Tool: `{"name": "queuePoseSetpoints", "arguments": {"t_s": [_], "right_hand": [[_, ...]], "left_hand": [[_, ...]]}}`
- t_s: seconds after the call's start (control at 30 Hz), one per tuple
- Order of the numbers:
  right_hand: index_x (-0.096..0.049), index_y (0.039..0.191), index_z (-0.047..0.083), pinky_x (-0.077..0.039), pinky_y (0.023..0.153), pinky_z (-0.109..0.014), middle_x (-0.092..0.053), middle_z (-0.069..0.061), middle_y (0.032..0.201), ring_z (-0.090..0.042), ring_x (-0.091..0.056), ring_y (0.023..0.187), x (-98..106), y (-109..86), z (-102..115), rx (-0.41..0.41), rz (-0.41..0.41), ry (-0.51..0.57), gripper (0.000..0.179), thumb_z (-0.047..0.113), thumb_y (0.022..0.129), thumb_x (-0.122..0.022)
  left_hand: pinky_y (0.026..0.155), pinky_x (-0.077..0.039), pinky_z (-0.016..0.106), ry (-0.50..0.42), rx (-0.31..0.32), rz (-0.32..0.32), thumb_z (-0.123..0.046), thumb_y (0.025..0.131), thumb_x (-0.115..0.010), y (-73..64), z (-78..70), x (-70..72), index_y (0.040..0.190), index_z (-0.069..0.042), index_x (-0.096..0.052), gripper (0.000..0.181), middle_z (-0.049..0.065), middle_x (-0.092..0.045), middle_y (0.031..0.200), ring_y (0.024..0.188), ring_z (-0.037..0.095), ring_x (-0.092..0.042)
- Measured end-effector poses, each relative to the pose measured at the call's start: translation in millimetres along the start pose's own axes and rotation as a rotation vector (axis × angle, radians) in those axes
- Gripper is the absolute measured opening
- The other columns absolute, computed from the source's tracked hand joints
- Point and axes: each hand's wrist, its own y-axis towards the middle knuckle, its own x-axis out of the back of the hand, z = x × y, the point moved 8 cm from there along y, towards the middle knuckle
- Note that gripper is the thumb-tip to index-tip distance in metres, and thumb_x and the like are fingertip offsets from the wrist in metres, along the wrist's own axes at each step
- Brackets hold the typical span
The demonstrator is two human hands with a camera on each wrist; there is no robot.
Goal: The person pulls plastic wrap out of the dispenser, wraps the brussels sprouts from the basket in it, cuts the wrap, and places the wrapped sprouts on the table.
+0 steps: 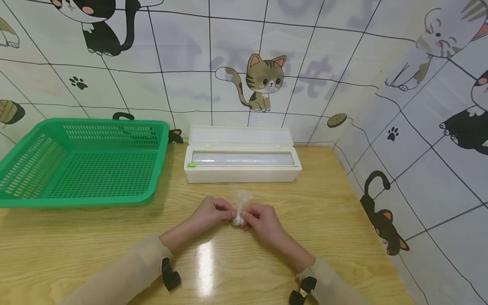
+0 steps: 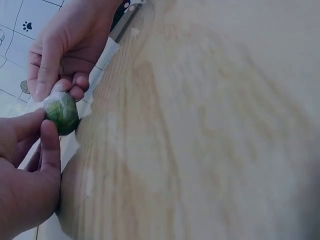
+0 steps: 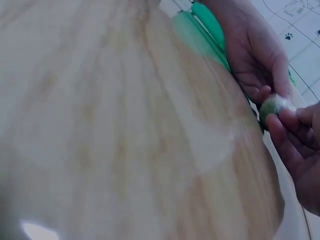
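Observation:
A small round green thing (image 2: pixel 63 113), perhaps a fruit, is wrapped in clear cling film just in front of the dispenser. Its gathered film end (image 1: pixel 242 198) sticks up in the head view, pointing away from the person. From the left, the left hand (image 1: pixel 214 211) pinches the bundle between thumb and fingers. On the opposite side, the right hand (image 1: pixel 265 221) pinches the film at the neck, its fingertips close to the left ones. Both wrist views show the green side bulging between the two hands, with the film bunched at the fingers.
A white cling film dispenser (image 1: pixel 244 175) stands behind the hands, lid raised, a film roll inside and a green slider (image 1: pixel 191 165) at its left. To the left is a green plastic basket (image 1: pixel 152 186). Cat-patterned sheeting (image 1: pixel 236 38) borders the wooden table (image 1: pixel 328 203) behind and right.

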Motion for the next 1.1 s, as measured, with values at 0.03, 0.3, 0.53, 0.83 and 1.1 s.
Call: {"name": "queuePoseSetpoints", "arguments": {"t_s": [0.03, 0.3, 0.53, 0.83, 1.1], "right_hand": [[-0.071, 0.097, -0.009, -0.061, 0.066, -0.033, -0.073, -0.013, 0.081, -0.018, -0.071, 0.071, 0, 0.4, -1, -0.006, 0.022, 0.014, 0.012, 0.002, 0.099, -0.066], [-0.073, 0.091, -0.001, -0.059, 0.066, -0.028, -0.076, -0.007, 0.082, -0.014, -0.071, 0.073, 0, 4.3, -2, -0.06, 0.09, -0.062, 0.011, 0.006, 0.087, -0.082], [-0.072, 0.077, 0.005, -0.056, 0.059, -0.025, -0.07, -0.001, 0.071, -0.012, -0.064, 0.063, -3, 10.6, 0, -0.089, 0.052, -0.084, 0.018, 0.012, 0.083, -0.087], [-0.069, 0.09, -0.004, -0.061, 0.06, -0.035, -0.072, -0.009, 0.073, -0.021, -0.069, 0.063, 0, 9.2, -1, -0.086, 0.042, -0.042, 0.016, 0.01, 0.094, -0.076], [-0.069, 0.096, -0.007, -0.061, 0.06, -0.036, -0.07, -0.009, 0.072, -0.019, -0.068, 0.062, -1, 11.3, -2, -0.135, 0.049, -0.026, 0.012, 0.004, 0.097, -0.07]], "left_hand": [[0.065, -0.054, 0.022, -0.007, 0.001, -0.011, -0.005, 0.089, -0.078, -0.1, -0.1, 0.4, 0.091, 0.005, -0.078, 0.011, 0.005, -0.073, 0.086, 0.073, 0.011, -0.063], [0.06, -0.05, 0.02, 0.002, 0.015, -0.054, -0.005, 0.084, -0.083, 0.8, 1.9, 4.8, 0.087, 0.004, -0.078, 0.01, 0.002, -0.072, 0.076, 0.064, 0.009, -0.06], [0.061, -0.051, 0.022, -0.048, 0.043, 0.001, -0.002, 0.086, -0.079, 2.0, 6.0, 3.9, 0.091, 0.007, -0.077, 0.011, 0.003, -0.071, 0.075, 0.063, 0.011, -0.061], [0.061, -0.052, 0.022, -0.052, 0.027, 0.0, -0.003, 0.086, -0.08, 2.5, 2.5, 1.8, 0.093, 0.009, -0.076, 0.014, 0.002, -0.071, 0.077, 0.066, 0.011, -0.061], [0.067, -0.051, 0.022, 0.048, -0.019, -0.023, -0.004, 0.085, -0.081, -0.8, -2.3, 2.9, 0.092, 0.002, -0.079, 0.009, 0.004, -0.075, 0.084, 0.079, 0.011, -0.062]]}}
